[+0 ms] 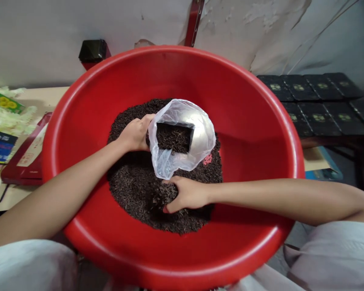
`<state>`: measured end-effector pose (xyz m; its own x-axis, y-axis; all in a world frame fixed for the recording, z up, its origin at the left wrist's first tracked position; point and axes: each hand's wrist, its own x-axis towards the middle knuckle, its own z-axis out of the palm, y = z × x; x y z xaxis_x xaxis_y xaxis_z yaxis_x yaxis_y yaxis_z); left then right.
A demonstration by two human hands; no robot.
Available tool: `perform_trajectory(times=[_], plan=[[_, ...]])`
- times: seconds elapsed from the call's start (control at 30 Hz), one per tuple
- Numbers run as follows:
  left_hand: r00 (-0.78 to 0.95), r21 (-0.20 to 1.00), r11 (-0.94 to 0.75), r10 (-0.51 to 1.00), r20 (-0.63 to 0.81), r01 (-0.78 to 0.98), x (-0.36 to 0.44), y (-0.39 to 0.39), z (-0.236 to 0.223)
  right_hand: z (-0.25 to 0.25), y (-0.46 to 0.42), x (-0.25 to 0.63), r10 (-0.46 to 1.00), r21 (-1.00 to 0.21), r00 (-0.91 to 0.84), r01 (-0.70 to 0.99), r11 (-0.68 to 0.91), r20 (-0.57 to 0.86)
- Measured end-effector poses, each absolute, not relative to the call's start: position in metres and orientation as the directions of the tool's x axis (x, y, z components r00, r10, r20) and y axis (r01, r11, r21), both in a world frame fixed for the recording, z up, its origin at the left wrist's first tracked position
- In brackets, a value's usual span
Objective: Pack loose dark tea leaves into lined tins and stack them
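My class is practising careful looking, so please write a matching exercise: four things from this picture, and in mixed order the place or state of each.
Things
1. Left hand
2. Right hand
3. Plastic bag
4. Black packets

Places or states
A. Spread open around the mouth of the dark container
B. In rows outside the red basin
C. Cupped around loose dark leaves
D. Against the container's side

Pairs: 1-D, 2-C, 3-A, 4-B

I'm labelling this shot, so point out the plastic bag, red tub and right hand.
Plastic bag (204, 131), head view: inner face, right side.
Red tub (245, 117), head view: inner wall.
Right hand (193, 193), head view: its back.
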<state>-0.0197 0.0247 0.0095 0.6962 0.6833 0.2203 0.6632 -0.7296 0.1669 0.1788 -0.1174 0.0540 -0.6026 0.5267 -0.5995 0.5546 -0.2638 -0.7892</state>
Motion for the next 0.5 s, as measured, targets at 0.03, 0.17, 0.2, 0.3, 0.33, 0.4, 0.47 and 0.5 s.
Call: perform_trajectory(times=[0.03, 0.17, 0.2, 0.3, 0.33, 0.4, 0.47, 0.5], plan=[[0.696, 0.167, -0.728, 0.685, 0.214, 0.665, -0.019, 0.025, 0.010, 0.064, -0.118, 0.180, 0.460, -0.796, -0.650, 0.517, -0.316, -0.605], [0.689, 0.185, -0.716, 0.698, 0.194, 0.673, -0.018, 0.025, 0.012, 0.102, -0.118, 0.189, 0.336, -0.793, -0.763, 0.357, -0.493, -0.552], [0.683, 0.190, -0.709, 0.705, 0.192, 0.679, -0.018, 0.025, 0.012, 0.111, -0.116, 0.192, 0.343, -0.795, -0.766, 0.340, -0.502, -0.544], [0.665, 0.209, -0.691, 0.723, 0.185, 0.692, -0.017, 0.024, 0.016, 0.133, -0.107, 0.200, 0.438, -0.845, -0.754, 0.289, -0.449, -0.491], [0.667, 0.215, -0.690, 0.724, 0.176, 0.692, -0.016, 0.024, 0.017, 0.139, -0.102, 0.202, 0.496, -0.871, -0.737, 0.263, -0.415, -0.459], [0.677, 0.222, -0.692, 0.721, 0.148, 0.687, -0.015, 0.023, 0.021, 0.149, -0.089, 0.203, 0.627, -0.917, -0.675, 0.217, -0.334, -0.388], [0.681, 0.220, -0.691, 0.721, 0.130, 0.689, -0.014, 0.022, 0.024, 0.153, -0.073, 0.201, 0.751, -0.952, -0.586, 0.199, -0.233, -0.306], [0.680, 0.223, -0.689, 0.722, 0.130, 0.689, -0.014, 0.022, 0.024, 0.153, -0.064, 0.199, 0.798, -0.962, -0.542, 0.208, -0.175, -0.262]])
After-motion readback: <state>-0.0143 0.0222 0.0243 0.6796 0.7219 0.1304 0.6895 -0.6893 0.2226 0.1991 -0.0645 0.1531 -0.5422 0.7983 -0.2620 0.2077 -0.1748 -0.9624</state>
